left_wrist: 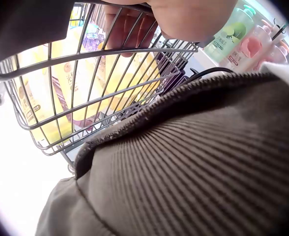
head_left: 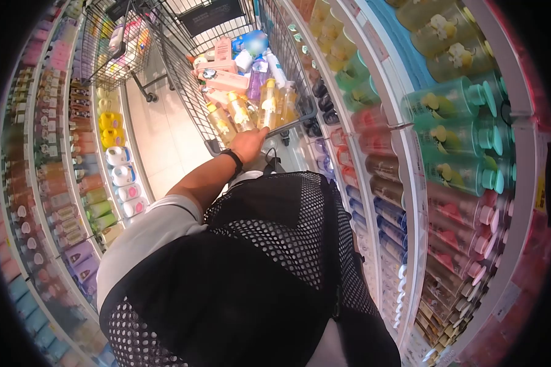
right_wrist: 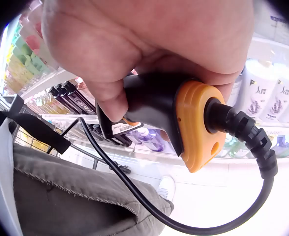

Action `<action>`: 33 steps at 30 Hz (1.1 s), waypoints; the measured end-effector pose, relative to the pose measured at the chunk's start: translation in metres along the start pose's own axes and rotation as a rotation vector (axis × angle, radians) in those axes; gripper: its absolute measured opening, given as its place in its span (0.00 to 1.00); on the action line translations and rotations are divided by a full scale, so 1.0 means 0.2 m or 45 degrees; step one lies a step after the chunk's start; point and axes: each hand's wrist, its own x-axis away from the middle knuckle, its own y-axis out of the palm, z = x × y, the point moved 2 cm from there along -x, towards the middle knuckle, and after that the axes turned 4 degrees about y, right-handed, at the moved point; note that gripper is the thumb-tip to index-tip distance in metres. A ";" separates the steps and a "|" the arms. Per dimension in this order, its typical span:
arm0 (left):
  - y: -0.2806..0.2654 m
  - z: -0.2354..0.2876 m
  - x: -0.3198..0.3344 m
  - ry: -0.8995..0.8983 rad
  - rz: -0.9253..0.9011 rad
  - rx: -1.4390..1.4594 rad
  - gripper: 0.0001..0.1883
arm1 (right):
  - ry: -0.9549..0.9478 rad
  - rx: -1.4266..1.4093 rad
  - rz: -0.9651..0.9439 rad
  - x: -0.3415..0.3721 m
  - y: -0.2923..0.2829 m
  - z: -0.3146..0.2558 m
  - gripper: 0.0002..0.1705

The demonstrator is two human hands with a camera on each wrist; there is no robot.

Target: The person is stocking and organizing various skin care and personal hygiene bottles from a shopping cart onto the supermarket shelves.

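Observation:
My left hand (head_left: 248, 145) grips the near rim of a wire shopping cart (left_wrist: 75, 58). In the left wrist view its fingers (left_wrist: 129, 32) curl over the rim and show through the wires. Just inside that rim stand yellow bottles (head_left: 269, 107), with a purple bottle (head_left: 258, 78) and pink packs (head_left: 223, 81) behind them. In the right wrist view my right hand (right_wrist: 149, 39) holds a black and orange barcode scanner (right_wrist: 152, 103), fingers wrapped around its body. A black cable (right_wrist: 213, 228) runs from the scanner's orange end. The head view does not show the right hand.
Shelves with green pump bottles (head_left: 447, 131) line the right side. Opposite them runs another shelf row with yellow bottles (head_left: 110, 129) and white bottles (head_left: 119, 157). A second cart (head_left: 107, 61) stands farther left, and tiled floor (head_left: 159, 131) lies between.

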 end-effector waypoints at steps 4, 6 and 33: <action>-0.02 -0.05 -0.01 0.071 0.077 0.043 0.09 | 0.073 -0.142 -0.044 -0.03 -0.03 -0.18 0.23; -0.02 -0.08 -0.03 0.094 0.093 0.052 0.09 | 0.069 -0.236 -0.065 -0.04 -0.04 -0.24 0.23; -0.25 -0.49 -0.40 0.216 0.050 0.007 0.13 | 0.153 -0.523 -0.153 -0.19 0.12 -0.48 0.19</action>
